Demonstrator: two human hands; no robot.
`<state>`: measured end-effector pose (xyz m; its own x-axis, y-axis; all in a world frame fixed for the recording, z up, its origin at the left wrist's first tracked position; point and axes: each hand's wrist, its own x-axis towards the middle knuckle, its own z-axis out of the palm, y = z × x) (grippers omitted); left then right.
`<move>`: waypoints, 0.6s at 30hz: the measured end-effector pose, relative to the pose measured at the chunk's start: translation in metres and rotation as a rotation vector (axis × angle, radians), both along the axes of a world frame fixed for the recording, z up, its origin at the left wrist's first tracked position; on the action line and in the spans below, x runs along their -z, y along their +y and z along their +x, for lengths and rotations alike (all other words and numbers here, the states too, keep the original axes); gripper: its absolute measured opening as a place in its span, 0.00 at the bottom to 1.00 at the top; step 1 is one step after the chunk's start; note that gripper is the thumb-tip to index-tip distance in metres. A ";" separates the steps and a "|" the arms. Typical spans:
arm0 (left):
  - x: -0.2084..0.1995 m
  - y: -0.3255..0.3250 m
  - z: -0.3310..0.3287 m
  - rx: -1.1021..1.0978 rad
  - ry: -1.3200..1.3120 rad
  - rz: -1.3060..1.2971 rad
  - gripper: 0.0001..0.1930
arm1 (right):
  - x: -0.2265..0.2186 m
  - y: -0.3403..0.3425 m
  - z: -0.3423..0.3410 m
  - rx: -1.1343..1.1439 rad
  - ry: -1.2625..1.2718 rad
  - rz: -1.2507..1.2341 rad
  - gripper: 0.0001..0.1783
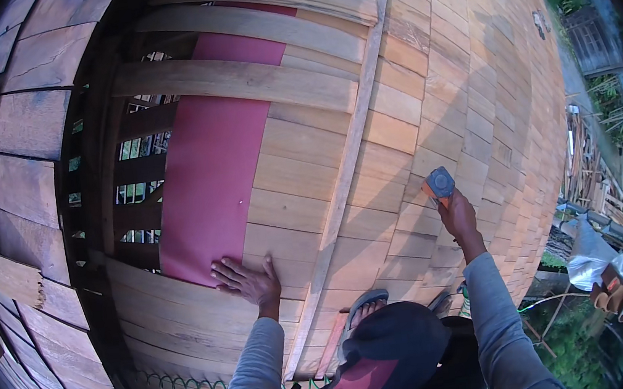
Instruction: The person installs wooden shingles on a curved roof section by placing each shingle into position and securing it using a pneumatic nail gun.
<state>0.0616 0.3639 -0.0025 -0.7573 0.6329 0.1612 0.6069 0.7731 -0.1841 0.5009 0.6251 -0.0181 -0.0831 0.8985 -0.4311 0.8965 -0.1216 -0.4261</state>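
Observation:
My left hand (248, 281) lies flat with fingers spread, across the lower edge of a pink sheet (206, 176) and the wooden shingles (282, 202) beside it. My right hand (460, 217) is closed around the handle of an orange and blue-grey nail gun (439, 184), held over the shingled roof to the right. The nose of the tool is hidden from this view. Between my two hands a long wooden batten (347, 171) runs up the slope.
Loose boards (237, 80) lie across the sheet at the top. Left of it is a gap with dark rafters (146, 213), then older shingles (26, 188). A green coiled hose (183, 382) lies at lower left. Beyond the roof's right edge are timber piles (594, 178) and sacks (591, 255) far below.

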 end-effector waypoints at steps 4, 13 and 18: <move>0.002 -0.006 0.000 0.029 -0.025 0.010 0.63 | 0.002 -0.003 -0.001 -0.006 0.007 0.037 0.23; 0.002 -0.007 -0.002 0.114 -0.040 0.121 0.58 | 0.004 -0.005 -0.013 -0.013 -0.080 0.050 0.25; -0.010 -0.013 -0.002 0.234 -0.115 0.185 0.55 | -0.001 -0.003 -0.020 -0.057 -0.123 0.029 0.23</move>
<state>0.0598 0.3507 0.0073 -0.6149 0.7598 0.2112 0.7807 0.6243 0.0270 0.4805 0.6222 -0.0170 -0.0821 0.9062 -0.4147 0.9473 -0.0583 -0.3149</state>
